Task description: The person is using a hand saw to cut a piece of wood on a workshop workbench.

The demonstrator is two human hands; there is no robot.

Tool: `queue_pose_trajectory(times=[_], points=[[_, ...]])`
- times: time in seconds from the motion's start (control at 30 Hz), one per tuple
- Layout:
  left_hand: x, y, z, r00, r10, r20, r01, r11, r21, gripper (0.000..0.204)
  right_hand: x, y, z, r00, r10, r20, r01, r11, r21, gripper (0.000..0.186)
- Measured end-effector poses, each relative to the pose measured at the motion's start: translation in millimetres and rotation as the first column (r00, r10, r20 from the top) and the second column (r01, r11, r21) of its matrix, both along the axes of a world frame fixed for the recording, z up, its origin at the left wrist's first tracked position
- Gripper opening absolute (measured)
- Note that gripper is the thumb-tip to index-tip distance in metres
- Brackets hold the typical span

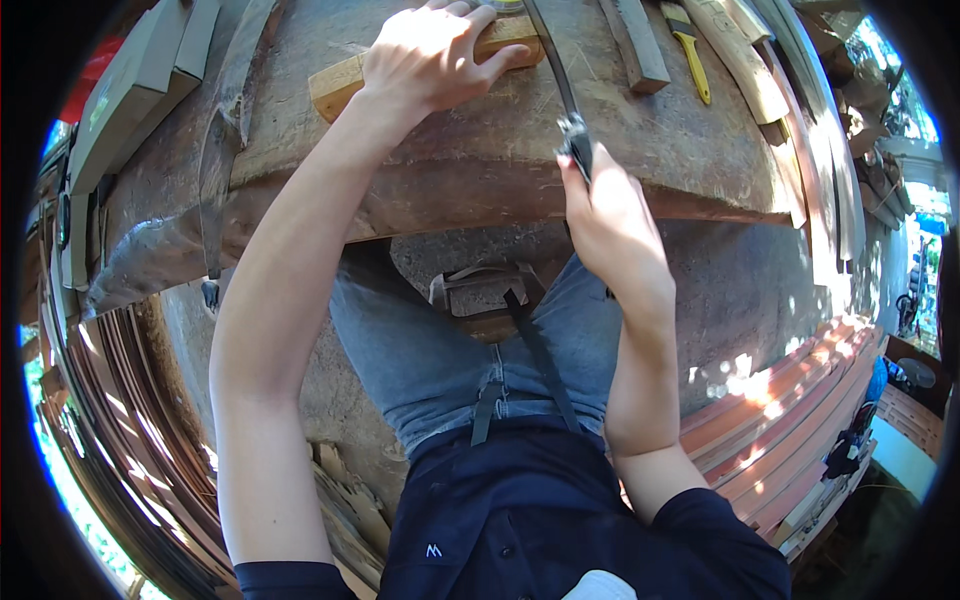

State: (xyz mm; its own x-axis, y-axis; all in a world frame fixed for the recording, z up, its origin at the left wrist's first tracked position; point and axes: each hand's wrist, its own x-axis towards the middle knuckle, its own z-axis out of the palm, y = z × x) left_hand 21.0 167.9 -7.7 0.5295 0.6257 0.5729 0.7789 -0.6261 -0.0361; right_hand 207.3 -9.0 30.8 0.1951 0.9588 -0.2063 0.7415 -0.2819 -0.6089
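Observation:
My left hand [425, 60] lies across a wooden block [338, 88] at the far side of the workbench, gripping it with the thumb stretched along its top. The fingertips are partly cut off by the upper edge. In my right hand [615, 215] is the dark handle of what looks like a hacksaw [555, 60], with a silvery fitting just ahead of the fist. Its long dark bar runs away from me past the block's right end. Whether the blade touches the wood cannot be seen. A small yellow round thing [508, 4] shows by the left fingers.
On the worn bench top [470, 150] lie a grey wood strip [637, 50], a yellow-handled brush [690, 60] and pale timber [735, 60] at right. At left are a curved wooden strip [220, 165] and a box-like piece [130, 95]. Reddish planks [790, 415] are stacked lower right.

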Motion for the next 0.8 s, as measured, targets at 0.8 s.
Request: queue_pose_trajectory(times=[0.8], points=[[5.3, -6.9, 14.5, 0.964, -0.227, 0.139, 0.206, 0.967, 0.153, 0.048, -3.1, 86.5, 6.5, 0.998, 0.029, 0.048, -0.032, 0.998, 0.057, 0.046]])
